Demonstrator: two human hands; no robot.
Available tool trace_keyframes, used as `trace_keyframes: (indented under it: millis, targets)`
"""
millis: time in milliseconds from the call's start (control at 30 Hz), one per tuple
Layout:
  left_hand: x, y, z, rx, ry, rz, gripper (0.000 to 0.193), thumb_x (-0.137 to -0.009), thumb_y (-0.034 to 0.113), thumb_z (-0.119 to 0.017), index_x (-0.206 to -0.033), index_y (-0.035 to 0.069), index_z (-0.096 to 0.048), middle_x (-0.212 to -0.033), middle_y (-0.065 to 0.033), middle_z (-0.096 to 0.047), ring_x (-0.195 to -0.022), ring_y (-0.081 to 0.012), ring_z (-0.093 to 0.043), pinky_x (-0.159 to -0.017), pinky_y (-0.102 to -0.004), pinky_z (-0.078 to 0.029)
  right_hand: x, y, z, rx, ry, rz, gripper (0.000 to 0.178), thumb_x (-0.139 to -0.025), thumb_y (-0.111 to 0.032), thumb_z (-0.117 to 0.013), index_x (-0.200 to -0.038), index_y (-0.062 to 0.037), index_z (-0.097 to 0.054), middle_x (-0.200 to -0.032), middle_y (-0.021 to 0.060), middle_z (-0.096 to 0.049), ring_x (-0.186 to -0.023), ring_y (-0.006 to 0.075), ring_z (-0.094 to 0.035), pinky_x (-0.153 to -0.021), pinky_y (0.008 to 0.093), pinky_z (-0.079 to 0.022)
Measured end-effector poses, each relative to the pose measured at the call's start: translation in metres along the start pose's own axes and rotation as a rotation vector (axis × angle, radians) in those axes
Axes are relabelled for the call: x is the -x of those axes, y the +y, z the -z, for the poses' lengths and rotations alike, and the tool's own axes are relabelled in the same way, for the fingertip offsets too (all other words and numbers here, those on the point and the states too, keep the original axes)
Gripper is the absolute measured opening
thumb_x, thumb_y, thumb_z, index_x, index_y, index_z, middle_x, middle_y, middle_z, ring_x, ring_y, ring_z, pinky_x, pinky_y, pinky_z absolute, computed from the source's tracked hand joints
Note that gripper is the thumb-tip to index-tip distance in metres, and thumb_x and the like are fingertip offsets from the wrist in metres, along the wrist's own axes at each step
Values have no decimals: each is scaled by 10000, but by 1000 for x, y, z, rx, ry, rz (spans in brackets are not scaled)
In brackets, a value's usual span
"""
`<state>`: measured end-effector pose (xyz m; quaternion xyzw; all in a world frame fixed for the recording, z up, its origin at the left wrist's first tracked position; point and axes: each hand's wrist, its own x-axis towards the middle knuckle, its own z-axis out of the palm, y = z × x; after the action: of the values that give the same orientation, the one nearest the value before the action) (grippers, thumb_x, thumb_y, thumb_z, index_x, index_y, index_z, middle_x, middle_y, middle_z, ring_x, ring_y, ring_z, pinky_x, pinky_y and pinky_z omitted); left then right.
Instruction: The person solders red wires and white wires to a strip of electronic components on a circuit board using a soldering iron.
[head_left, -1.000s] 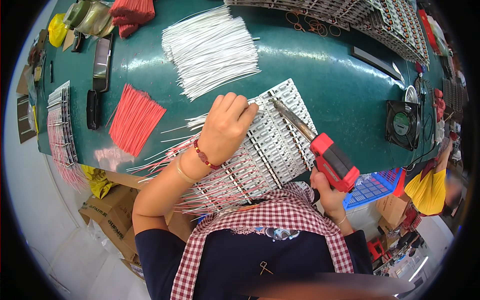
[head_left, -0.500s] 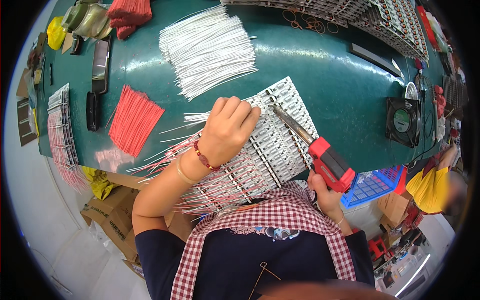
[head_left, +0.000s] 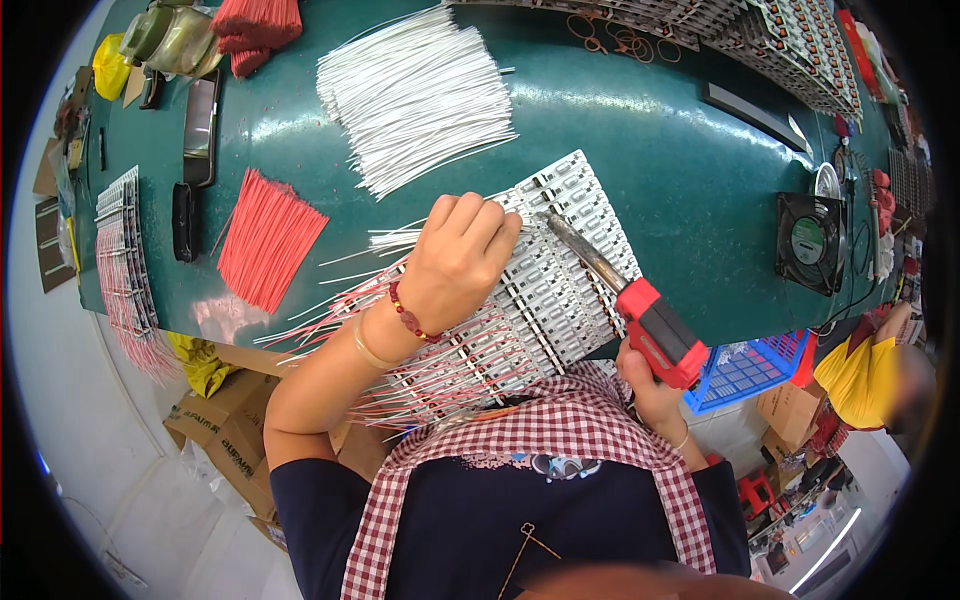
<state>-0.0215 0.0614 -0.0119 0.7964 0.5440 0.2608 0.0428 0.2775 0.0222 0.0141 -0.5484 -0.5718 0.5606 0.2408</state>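
Circuit panel (head_left: 530,285): red-and-white wires (head_left: 440,380) on lower-left part, none along right edge | left hand (head_left: 465,245): closed over panel, contents unclear | right hand (head_left: 650,388): gripping soldering iron (head_left: 655,335)

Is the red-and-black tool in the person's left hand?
No: the right hand holds the red-and-black tool, while the left hand is over the pale circuit boards.

On my green bench (head_left: 650,150), white wires (head_left: 415,105) lie at eleven o'clock and red wires (head_left: 268,242) between nine and ten. A black fan (head_left: 808,243) stands at three.
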Motion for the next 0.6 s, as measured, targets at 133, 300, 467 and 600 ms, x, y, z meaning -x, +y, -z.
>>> trace_keyframes:
  millis: [133, 300, 467, 600]
  targets:
    - [0, 0, 0, -5, -6, -2, 249, -713, -13, -646, -959, 8, -673, -794, -58, -496, -749, -222, -506, -671, -347, -399, 2, -1, 4, 15, -16, 11, 134, -815, -34, -713, -946, -20, -692, -847, 66, -660, -714, 155, -651, -628, 287, -507]
    - [0, 1, 0, -13, 2, -2, 243, -716, -8, -645, -957, 4, -671, -797, -60, -491, -749, -222, -503, -664, -346, -399, 5, 2, 2, 27, 5, 18, 132, -810, -50, -719, -935, -20, -692, -839, 73, -661, -708, 168, -657, -625, 288, -508]
    - [0, 2, -1, -8, -1, -3, 244, -712, -4, -644, -954, 0, -669, -800, -62, -486, -744, -222, -499, -661, -345, -399, 3, 0, 0, 107, -13, 7, 130, -803, -43, -719, -927, -14, -691, -823, 74, -653, -690, 173, -658, -610, 293, -510]
    - [0, 3, -1, -19, -1, -10, 253, -703, 5, -638, -954, -2, -666, -798, -65, -477, -740, -224, -493, -662, -345, -399, 5, 1, 3, 133, -5, 32, 155, -802, -49, -724, -952, -19, -700, -850, 86, -667, -723, 198, -673, -634, 304, -519]
